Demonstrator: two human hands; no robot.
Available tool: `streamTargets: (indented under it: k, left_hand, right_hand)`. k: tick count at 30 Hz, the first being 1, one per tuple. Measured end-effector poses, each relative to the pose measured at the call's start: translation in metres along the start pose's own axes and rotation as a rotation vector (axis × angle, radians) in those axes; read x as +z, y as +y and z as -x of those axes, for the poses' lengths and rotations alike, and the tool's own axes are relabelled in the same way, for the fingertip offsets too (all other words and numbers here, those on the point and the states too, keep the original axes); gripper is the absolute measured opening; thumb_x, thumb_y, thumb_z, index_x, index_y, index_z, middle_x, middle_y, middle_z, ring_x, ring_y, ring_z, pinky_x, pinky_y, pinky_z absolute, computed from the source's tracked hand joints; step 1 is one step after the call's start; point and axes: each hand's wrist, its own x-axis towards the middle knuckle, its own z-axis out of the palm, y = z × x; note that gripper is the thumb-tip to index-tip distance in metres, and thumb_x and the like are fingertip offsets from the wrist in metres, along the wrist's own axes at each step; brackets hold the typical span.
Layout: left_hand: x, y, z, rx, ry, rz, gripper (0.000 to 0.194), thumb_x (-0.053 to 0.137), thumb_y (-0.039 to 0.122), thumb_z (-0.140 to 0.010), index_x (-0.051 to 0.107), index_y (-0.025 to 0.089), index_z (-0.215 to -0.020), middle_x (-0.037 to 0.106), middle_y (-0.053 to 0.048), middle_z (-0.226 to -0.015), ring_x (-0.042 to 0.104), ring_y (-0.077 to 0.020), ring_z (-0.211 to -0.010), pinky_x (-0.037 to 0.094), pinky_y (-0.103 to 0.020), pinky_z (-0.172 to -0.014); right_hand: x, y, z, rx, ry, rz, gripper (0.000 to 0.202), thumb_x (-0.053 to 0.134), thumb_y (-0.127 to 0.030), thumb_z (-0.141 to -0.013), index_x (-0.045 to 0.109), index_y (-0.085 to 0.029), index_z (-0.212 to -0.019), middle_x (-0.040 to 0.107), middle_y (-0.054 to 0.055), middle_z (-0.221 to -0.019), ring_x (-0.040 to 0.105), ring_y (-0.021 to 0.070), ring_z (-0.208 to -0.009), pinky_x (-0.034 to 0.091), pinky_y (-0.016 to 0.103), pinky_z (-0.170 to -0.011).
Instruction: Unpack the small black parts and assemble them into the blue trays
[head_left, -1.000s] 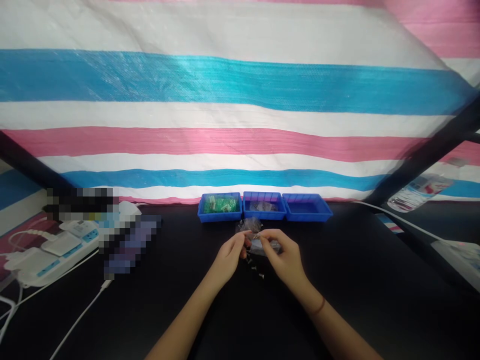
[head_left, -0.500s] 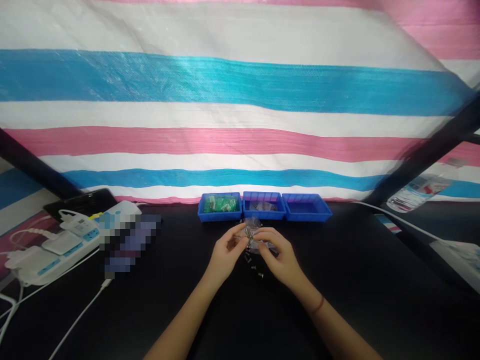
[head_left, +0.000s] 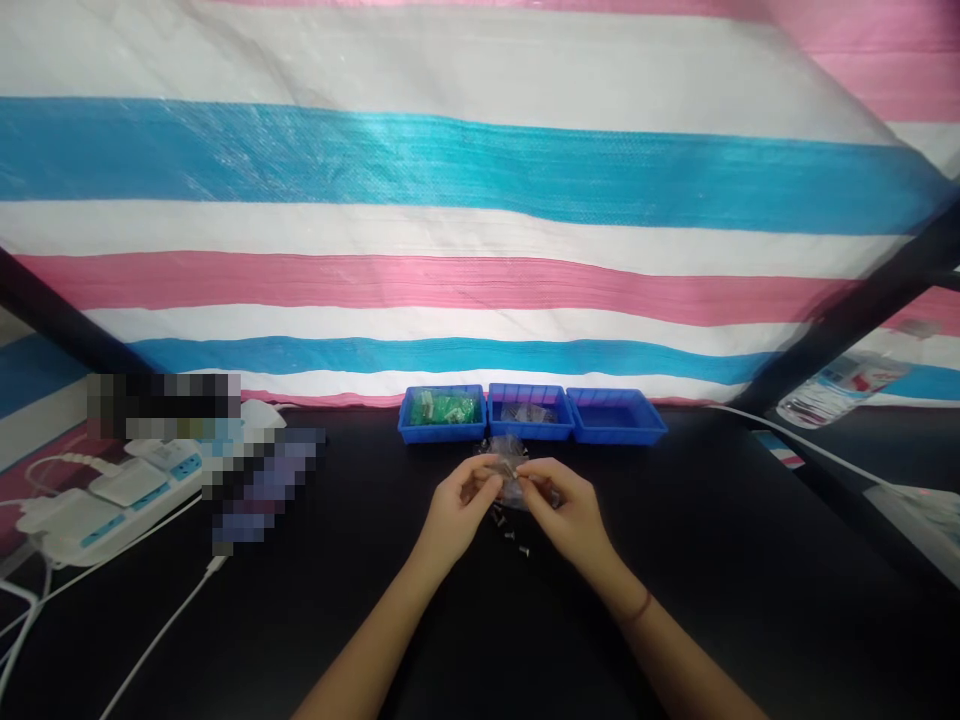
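My left hand (head_left: pixel 459 505) and my right hand (head_left: pixel 564 503) meet over the middle of the black table, thumbs and fingertips pinched close together. Between the fingertips is a small thing, partly covered by them and too small to name. Behind and below the fingers lies a clear plastic bag (head_left: pixel 510 448), partly hidden by my hands. Several small metal pieces that look like screws, one of them a loose screw (head_left: pixel 524 551), are scattered on the table just in front of the bag.
Three blue trays stand behind my hands: a left tray (head_left: pixel 442 434) with green packets, a middle tray (head_left: pixel 531 431) with clear bags, and a right tray (head_left: pixel 619 434). A white power strip (head_left: pixel 112 520) with cables lies at left. A plastic bottle (head_left: pixel 832 390) is at right.
My right fingers have closed in from a looser spread to a pinch beside the left fingertips. The bright metal that showed between my hands is now more covered.
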Motion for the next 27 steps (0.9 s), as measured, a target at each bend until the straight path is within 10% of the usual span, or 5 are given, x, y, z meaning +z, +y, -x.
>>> streamTargets:
  k: [6,11,15,20,27]
  left_hand:
    - [0.002,-0.005,0.003,0.095,0.034,-0.314,0.027,0.052,0.033,-0.09,0.066,0.019,-0.108,0.069,-0.006,-0.091,0.063,-0.018,-0.078,0.049,-0.03,-0.073]
    - [0.002,-0.009,0.004,0.291,-0.04,-0.719,0.02,0.057,0.025,-0.086,0.07,0.023,-0.102,0.068,-0.006,-0.094,0.059,-0.0232,-0.091,0.045,-0.038,-0.085]
    - [0.004,-0.013,0.006,0.302,-0.041,-0.838,0.023,0.062,0.028,-0.084,0.07,0.025,-0.105,0.066,-0.006,-0.099,0.057,-0.0247,-0.095,0.044,-0.04,-0.086]
    - [0.003,-0.015,0.006,0.271,-0.036,-0.842,0.022,0.058,0.027,-0.087,0.068,0.024,-0.106,0.066,-0.006,-0.099,0.057,-0.0242,-0.094,0.044,-0.039,-0.085]
    - [0.0,-0.017,0.004,0.253,-0.018,-0.811,0.021,0.056,0.025,-0.086,0.068,0.023,-0.104,0.065,-0.006,-0.102,0.057,-0.0239,-0.095,0.044,-0.039,-0.088]
  right_hand:
    - [-0.011,0.034,-0.025,0.184,0.107,-0.102,0.052,0.061,-0.031,-0.083,0.051,-0.019,-0.132,0.069,0.007,-0.094,0.056,0.0114,-0.053,0.048,0.027,-0.052]
    - [-0.022,0.048,-0.028,0.198,0.196,-0.038,0.038,0.06,-0.032,-0.082,0.06,-0.016,-0.116,0.066,0.012,-0.109,0.048,0.0074,-0.046,0.045,0.026,-0.047]
    - [-0.03,0.036,-0.019,0.097,-0.005,0.116,0.019,0.056,-0.024,-0.083,0.068,-0.017,-0.096,0.069,0.006,-0.083,0.06,0.016,-0.062,0.05,0.029,-0.058]
    - [-0.026,0.023,-0.013,-0.148,-0.333,0.261,0.038,0.061,-0.012,-0.077,0.066,-0.023,-0.112,0.069,0.007,-0.108,0.06,0.0238,-0.099,0.05,0.039,-0.086]
    - [-0.021,0.019,-0.012,-0.145,-0.269,0.326,0.022,0.054,-0.009,-0.084,0.07,-0.023,-0.09,0.071,0.004,-0.086,0.061,0.0221,-0.086,0.05,0.037,-0.077]
